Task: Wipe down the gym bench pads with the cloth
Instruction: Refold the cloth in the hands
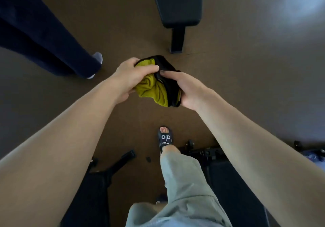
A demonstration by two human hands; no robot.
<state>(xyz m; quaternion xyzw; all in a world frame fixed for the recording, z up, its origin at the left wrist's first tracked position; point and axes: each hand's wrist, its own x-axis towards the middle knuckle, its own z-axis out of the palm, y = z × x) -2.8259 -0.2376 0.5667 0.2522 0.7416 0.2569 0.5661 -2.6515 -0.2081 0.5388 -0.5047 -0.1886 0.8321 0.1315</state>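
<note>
Brown floor point(246, 86) underfoot. Black slide sandal point(165, 138) with white lettering below grey-green trouser leg point(182, 182). Second person's dark navy trouser leg point(44, 38), pale shoe point(97, 58), upper left.

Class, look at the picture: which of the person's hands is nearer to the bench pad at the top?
Right. The right hand holds the cloth almost straight below the bench pad; the left hand, also gripping the cloth, sits further to the left of the pad.
</note>
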